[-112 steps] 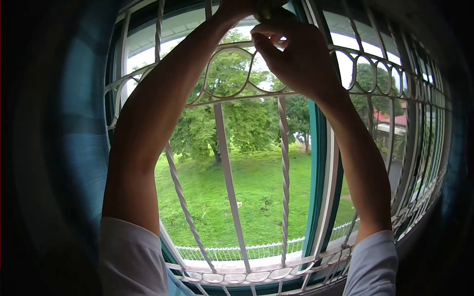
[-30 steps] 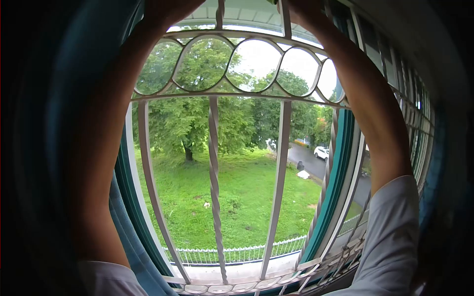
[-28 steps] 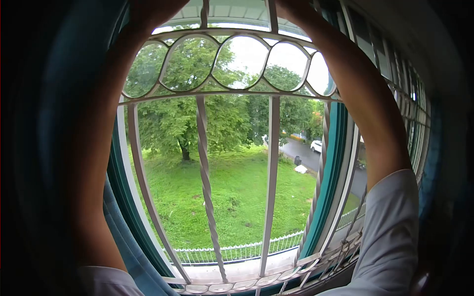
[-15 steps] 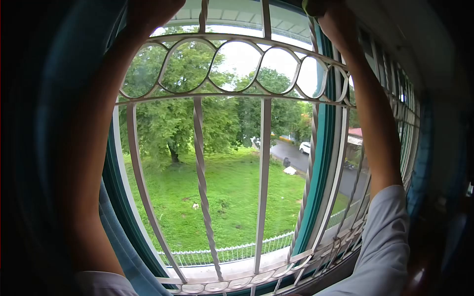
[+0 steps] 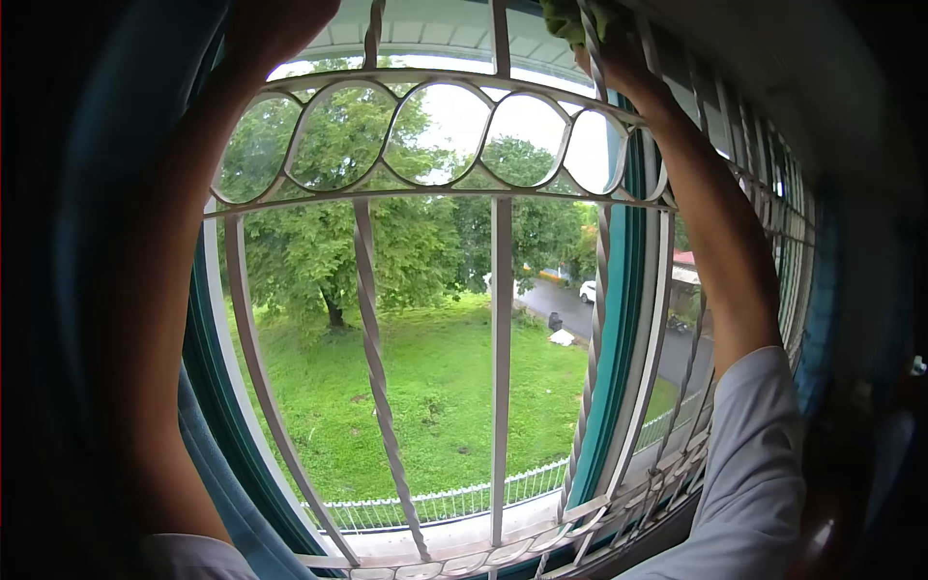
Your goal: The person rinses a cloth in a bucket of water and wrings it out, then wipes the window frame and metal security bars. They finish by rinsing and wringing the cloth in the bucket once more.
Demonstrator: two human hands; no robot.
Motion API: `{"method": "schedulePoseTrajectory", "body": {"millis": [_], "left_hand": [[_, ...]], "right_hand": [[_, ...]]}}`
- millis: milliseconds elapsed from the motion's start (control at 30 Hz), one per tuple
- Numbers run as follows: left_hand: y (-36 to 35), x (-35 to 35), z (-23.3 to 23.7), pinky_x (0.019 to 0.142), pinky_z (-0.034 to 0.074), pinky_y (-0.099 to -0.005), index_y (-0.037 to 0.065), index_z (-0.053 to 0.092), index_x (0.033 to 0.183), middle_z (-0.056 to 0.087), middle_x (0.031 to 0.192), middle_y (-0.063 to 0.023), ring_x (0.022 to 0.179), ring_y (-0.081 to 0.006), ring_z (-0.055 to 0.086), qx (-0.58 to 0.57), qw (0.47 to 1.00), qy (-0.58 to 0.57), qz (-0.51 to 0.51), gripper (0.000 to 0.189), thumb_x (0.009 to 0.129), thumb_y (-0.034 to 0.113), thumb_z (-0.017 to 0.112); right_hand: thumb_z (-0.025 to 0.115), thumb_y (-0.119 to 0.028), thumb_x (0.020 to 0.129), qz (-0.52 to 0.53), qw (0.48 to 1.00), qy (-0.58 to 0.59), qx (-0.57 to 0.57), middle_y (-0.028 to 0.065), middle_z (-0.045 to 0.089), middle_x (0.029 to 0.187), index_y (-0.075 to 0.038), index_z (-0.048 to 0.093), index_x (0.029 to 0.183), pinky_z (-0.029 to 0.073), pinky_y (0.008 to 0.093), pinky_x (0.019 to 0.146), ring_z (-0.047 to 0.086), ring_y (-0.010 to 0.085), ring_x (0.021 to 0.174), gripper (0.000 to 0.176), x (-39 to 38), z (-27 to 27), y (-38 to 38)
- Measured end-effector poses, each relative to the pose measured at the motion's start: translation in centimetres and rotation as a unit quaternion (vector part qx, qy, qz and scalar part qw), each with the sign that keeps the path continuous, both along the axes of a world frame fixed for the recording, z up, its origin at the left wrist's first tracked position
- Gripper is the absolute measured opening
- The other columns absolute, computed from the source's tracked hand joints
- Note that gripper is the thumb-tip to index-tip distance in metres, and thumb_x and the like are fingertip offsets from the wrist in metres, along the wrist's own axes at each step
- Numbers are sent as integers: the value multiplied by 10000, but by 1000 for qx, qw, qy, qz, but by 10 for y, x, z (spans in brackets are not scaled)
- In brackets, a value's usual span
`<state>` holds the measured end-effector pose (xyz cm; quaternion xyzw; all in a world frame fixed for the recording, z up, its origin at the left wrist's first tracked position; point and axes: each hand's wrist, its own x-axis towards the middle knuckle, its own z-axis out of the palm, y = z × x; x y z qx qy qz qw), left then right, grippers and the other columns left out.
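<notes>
Both my arms are raised in front of a barred window. My right hand [image 5: 614, 53] is at the top right, closed on a green cloth [image 5: 570, 19], and reaches behind a twisted bar of the metal grille [image 5: 501, 367] toward the glass. At the top left, my left hand [image 5: 285, 24] is dark and cut off by the frame's edge, near the upper grille; its fingers are hidden. A row of metal rings crosses the grille below both hands.
A teal window frame [image 5: 619, 358] stands behind the bars. A blue curtain [image 5: 217, 474] hangs at the lower left. More grille [image 5: 773, 213] runs along the right. Outside are a tree [image 5: 333, 232], grass, a road and a white car [image 5: 588, 291].
My right hand has moved left and slightly down with the cloth, which now shows more. The view has shifted a little, so the grille sits further left.
</notes>
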<state>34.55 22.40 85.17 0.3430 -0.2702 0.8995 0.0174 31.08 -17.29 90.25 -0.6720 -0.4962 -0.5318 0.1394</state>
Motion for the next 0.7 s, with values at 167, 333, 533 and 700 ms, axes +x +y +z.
{"method": "schedulePoseTrajectory", "body": {"millis": [167, 333, 533, 700], "left_hand": [[-10, -15, -15, 734, 471, -450, 50, 643, 824, 607, 759, -127, 786, -300, 601, -33, 998, 58, 16, 76, 897, 59, 663], [6, 3, 2, 729, 470, -457, 45, 642, 828, 612, 763, -123, 791, -299, 605, 9, 999, 33, 2, 79, 900, 61, 669], [-6, 0, 0, 757, 486, -467, 38, 651, 844, 637, 820, -145, 818, -320, 611, -1, 998, 54, -38, 95, 928, 83, 652], [3, -6, -10, 804, 514, -463, 29, 682, 951, 648, 895, -162, 882, -321, 631, 25, 993, 103, 48, 122, 955, 144, 641]], "right_hand": [[619, -169, 1008, -556, 724, -392, 114, 135, 669, 1295, -82, 559, 1387, 509, 418, 1023, 636, 311, 1156, 394, 16, -1, -52], [656, -120, 896, -508, 708, -483, 85, 153, 669, 1282, -119, 645, 1266, 484, 448, 1045, 630, 353, 1158, 370, 10, 9, -33], [790, -158, 777, -504, 695, -507, 70, 130, 667, 1246, -122, 656, 1190, 449, 528, 1034, 585, 352, 1224, 436, -8, -16, -13], [727, -163, 891, -537, 704, -438, 155, 157, 663, 1266, -117, 637, 1287, 446, 552, 1076, 586, 378, 1236, 409, 1, 0, -24]]}}
